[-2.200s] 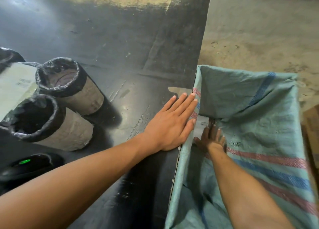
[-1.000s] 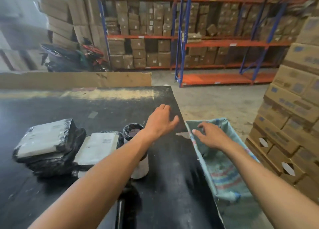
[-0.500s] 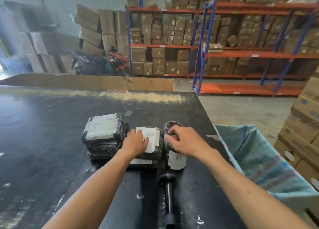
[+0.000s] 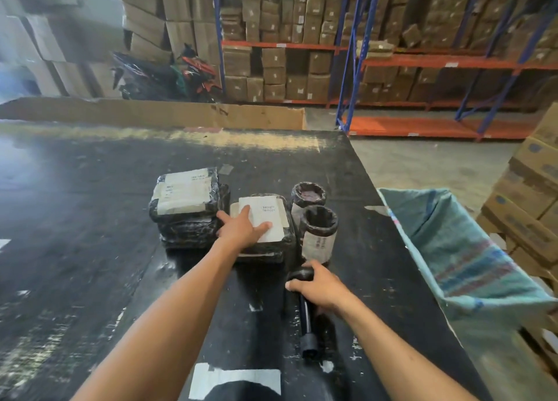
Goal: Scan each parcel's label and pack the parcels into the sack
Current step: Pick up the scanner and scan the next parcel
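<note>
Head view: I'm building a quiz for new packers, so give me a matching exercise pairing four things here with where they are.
Things:
1. scanner
2. flat parcel
3. sack
4. taller parcel stack

Places:
A. hanging open off the table's right edge
B. under the left hand
C. gripped by the right hand
D. leftmost on the table

Pairs: 1-C, 2-B, 3-A, 4-D

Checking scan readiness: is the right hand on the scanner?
Yes, the right hand is wrapped around the black scanner lying on the table.
</note>
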`<act>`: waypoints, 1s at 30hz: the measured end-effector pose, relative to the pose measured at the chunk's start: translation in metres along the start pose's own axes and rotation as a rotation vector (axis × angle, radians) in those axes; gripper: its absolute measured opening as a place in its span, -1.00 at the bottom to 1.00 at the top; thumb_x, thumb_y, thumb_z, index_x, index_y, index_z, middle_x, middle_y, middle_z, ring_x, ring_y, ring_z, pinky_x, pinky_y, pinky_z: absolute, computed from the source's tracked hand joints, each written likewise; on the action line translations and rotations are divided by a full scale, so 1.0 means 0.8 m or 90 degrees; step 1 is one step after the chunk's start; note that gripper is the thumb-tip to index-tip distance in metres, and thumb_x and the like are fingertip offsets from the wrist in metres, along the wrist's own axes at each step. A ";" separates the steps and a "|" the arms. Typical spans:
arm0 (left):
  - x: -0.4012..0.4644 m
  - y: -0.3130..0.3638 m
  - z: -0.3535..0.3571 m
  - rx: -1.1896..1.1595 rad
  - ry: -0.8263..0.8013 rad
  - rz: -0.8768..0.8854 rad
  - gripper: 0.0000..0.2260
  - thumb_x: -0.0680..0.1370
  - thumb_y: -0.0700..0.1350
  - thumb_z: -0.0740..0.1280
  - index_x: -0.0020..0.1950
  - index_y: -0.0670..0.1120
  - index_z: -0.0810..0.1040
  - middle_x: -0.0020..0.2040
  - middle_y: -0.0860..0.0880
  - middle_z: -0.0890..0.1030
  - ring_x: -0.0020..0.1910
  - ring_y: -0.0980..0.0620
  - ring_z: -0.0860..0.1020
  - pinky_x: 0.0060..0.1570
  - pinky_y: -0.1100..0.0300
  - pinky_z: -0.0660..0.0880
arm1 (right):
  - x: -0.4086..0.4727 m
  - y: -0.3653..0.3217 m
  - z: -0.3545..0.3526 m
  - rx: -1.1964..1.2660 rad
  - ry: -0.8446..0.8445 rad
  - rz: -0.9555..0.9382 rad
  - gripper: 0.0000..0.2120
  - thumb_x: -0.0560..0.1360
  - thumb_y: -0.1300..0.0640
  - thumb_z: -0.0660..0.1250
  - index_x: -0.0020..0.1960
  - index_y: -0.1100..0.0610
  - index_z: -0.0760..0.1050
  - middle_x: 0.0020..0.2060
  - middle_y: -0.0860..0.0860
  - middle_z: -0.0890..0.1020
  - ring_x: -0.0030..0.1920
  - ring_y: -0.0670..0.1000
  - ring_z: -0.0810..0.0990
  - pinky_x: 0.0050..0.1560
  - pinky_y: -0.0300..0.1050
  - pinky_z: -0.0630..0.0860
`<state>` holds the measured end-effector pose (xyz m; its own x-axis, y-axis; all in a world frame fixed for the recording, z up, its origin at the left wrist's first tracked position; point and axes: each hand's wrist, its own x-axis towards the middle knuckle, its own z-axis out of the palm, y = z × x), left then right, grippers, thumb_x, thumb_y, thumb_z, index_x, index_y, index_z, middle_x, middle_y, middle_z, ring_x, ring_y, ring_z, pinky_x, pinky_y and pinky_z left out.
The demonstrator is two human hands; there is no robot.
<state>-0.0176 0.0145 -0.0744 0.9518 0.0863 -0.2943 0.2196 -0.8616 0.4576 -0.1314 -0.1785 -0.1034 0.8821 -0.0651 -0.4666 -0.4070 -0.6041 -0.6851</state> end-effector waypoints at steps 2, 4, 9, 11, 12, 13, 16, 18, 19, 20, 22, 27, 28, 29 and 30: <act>0.004 -0.004 0.002 -0.035 -0.024 -0.005 -0.08 0.49 0.38 0.33 0.66 0.09 -0.07 0.60 -0.31 -0.29 0.55 -0.45 0.09 0.52 -0.18 0.17 | 0.000 0.012 0.005 0.086 0.006 -0.009 -0.39 0.45 -0.06 0.55 0.44 -0.09 0.41 0.09 -0.07 0.60 -0.05 -0.09 0.61 -0.41 -0.20 0.61; 0.007 -0.005 0.009 -0.072 -0.042 0.004 0.00 0.42 0.42 0.38 0.66 0.15 -0.12 0.62 -0.30 -0.18 0.58 -0.40 -0.03 0.54 -0.18 0.09 | -0.001 0.019 0.003 0.143 -0.002 -0.012 -0.40 0.42 -0.02 0.56 0.40 -0.13 0.44 0.05 -0.10 0.61 -0.07 -0.10 0.64 -0.34 -0.20 0.64; 0.004 -0.009 0.016 -0.193 0.014 0.035 0.02 0.27 0.39 0.51 0.61 0.21 0.11 0.51 -0.08 0.40 0.45 -0.20 0.38 0.43 -0.08 0.35 | -0.003 0.021 -0.013 0.207 -0.020 -0.047 -0.35 0.24 -0.04 0.58 0.32 -0.10 0.54 0.11 0.06 0.70 0.10 0.07 0.72 0.26 0.11 0.64; 0.003 -0.012 0.017 -0.310 0.039 0.049 -0.16 0.30 0.22 0.58 0.51 0.20 0.31 0.41 -0.05 0.51 0.31 -0.15 0.52 0.31 -0.08 0.48 | -0.006 0.017 -0.021 0.235 -0.016 -0.066 -0.37 0.18 -0.08 0.58 0.25 -0.14 0.57 0.09 0.09 0.71 0.11 0.12 0.72 0.26 0.18 0.64; 0.001 -0.013 0.017 -0.371 0.044 0.056 -0.28 0.32 0.13 0.60 0.43 0.20 0.40 0.35 -0.08 0.54 0.24 -0.14 0.57 0.22 -0.09 0.55 | -0.006 0.014 -0.025 0.246 -0.012 -0.074 -0.40 0.19 -0.06 0.59 0.23 -0.15 0.58 0.08 0.11 0.72 0.10 0.15 0.73 0.25 0.22 0.64; -0.003 -0.013 0.019 -0.416 0.046 0.066 -0.37 0.34 0.05 0.61 0.34 0.21 0.45 0.30 -0.10 0.56 0.18 -0.15 0.60 0.14 -0.10 0.60 | -0.007 0.012 -0.029 0.253 -0.014 -0.081 -0.43 0.23 -0.03 0.59 0.22 -0.15 0.58 0.05 0.12 0.73 0.07 0.16 0.74 0.23 0.23 0.65; -0.016 -0.016 0.024 -0.444 0.085 0.120 -0.55 0.39 -0.04 0.57 0.14 0.30 0.46 0.20 -0.13 0.58 0.09 -0.15 0.62 0.02 -0.03 0.64 | -0.013 -0.001 -0.039 0.322 -0.042 -0.105 -0.57 0.44 0.16 0.56 0.25 -0.06 0.57 -0.18 0.13 0.72 -0.22 0.10 0.71 -0.12 0.08 0.72; -0.024 -0.021 0.024 -0.449 0.122 0.154 -0.58 0.39 -0.06 0.54 0.05 0.36 0.46 0.19 -0.15 0.58 0.07 -0.11 0.62 0.04 0.02 0.63 | -0.020 -0.015 -0.045 0.380 -0.053 -0.117 -0.65 0.51 0.18 0.50 0.27 0.04 0.55 -0.26 0.13 0.67 -0.35 0.08 0.63 -0.35 -0.06 0.61; -0.028 -0.023 0.022 -0.450 0.136 0.168 -0.57 0.39 -0.06 0.53 0.05 0.39 0.46 0.19 -0.16 0.57 0.05 -0.10 0.62 0.07 0.03 0.63 | -0.023 -0.022 -0.048 0.404 -0.053 -0.117 -0.66 0.54 0.15 0.48 0.29 0.10 0.53 -0.26 0.13 0.66 -0.38 0.08 0.59 -0.40 -0.10 0.55; -0.032 -0.025 0.019 -0.443 0.152 0.180 -0.55 0.38 -0.05 0.52 0.09 0.40 0.46 0.18 -0.16 0.55 0.03 -0.07 0.62 0.10 0.06 0.61 | -0.026 -0.030 -0.050 0.427 -0.054 -0.117 -0.64 0.55 0.12 0.47 0.29 0.18 0.52 -0.27 0.12 0.65 -0.41 0.07 0.57 -0.42 -0.12 0.53; -0.041 -0.031 0.012 -0.411 0.194 0.205 -0.51 0.40 -0.02 0.53 0.17 0.44 0.45 0.14 -0.11 0.48 0.00 0.09 0.54 0.06 0.33 0.50 | -0.032 -0.048 -0.055 0.478 -0.051 -0.131 -0.60 0.56 0.05 0.47 0.27 0.26 0.51 -0.30 0.12 0.63 -0.43 0.08 0.55 -0.45 -0.13 0.53; -0.064 -0.044 -0.010 -0.396 0.290 0.266 -0.43 0.38 0.05 0.60 0.23 0.48 0.43 0.10 0.05 0.38 0.04 0.24 0.45 -0.04 0.58 0.31 | -0.052 -0.091 -0.059 0.412 0.065 -0.272 -0.61 0.48 -0.21 0.48 0.22 -0.08 0.51 -0.31 0.07 0.68 -0.45 0.09 0.60 -0.46 -0.10 0.53; -0.068 -0.045 -0.014 -0.400 0.312 0.269 -0.43 0.36 0.08 0.61 0.23 0.47 0.43 0.10 0.06 0.37 0.05 0.24 0.44 -0.01 0.58 0.30 | -0.055 -0.097 -0.058 0.384 0.099 -0.301 -0.61 0.47 -0.24 0.47 0.22 -0.14 0.50 -0.33 0.05 0.69 -0.45 0.07 0.61 -0.46 -0.11 0.55; -0.072 -0.045 -0.018 -0.401 0.332 0.271 -0.42 0.35 0.10 0.62 0.23 0.46 0.43 0.10 0.06 0.38 0.05 0.25 0.44 0.01 0.57 0.29 | -0.057 -0.102 -0.057 0.359 0.130 -0.325 -0.61 0.47 -0.25 0.47 0.22 -0.17 0.48 -0.36 0.05 0.69 -0.46 0.06 0.63 -0.46 -0.11 0.56; -0.076 -0.046 -0.023 -0.399 0.347 0.272 -0.41 0.34 0.12 0.62 0.23 0.46 0.42 0.09 0.06 0.38 0.04 0.24 0.44 0.01 0.55 0.29 | -0.059 -0.107 -0.055 0.339 0.159 -0.344 -0.61 0.48 -0.24 0.47 0.23 -0.17 0.47 -0.37 0.05 0.71 -0.46 0.05 0.64 -0.47 -0.12 0.57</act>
<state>-0.0795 0.0503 -0.0584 0.9127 0.1840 0.3649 -0.2478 -0.4608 0.8522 -0.1277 -0.1585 0.0022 0.9912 -0.0853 0.1014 0.0881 -0.1470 -0.9852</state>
